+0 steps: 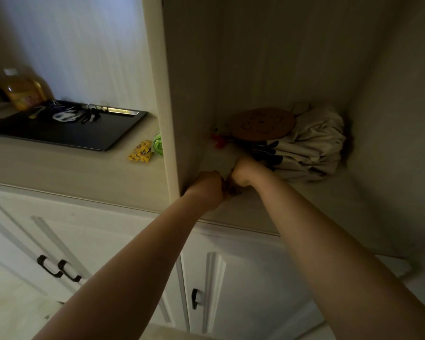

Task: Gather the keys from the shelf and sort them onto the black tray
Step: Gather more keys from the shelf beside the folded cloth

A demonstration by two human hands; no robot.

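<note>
Gathering is the step, we judge: on the shelf (317,192) our left hand (206,186) and right hand (242,173) meet, both clenched around something small and dark, likely keys, though we cannot tell. Next comes carrying it left to the black tray (66,133), where other keys (84,115) lie.

No legible text or labels anywhere.

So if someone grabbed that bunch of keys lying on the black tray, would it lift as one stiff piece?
Probably not. The bunch of keys looks splayed from a ring, so it would likely dangle and swing. On the glossy black tray, a push should slide it, not roll it.
</note>
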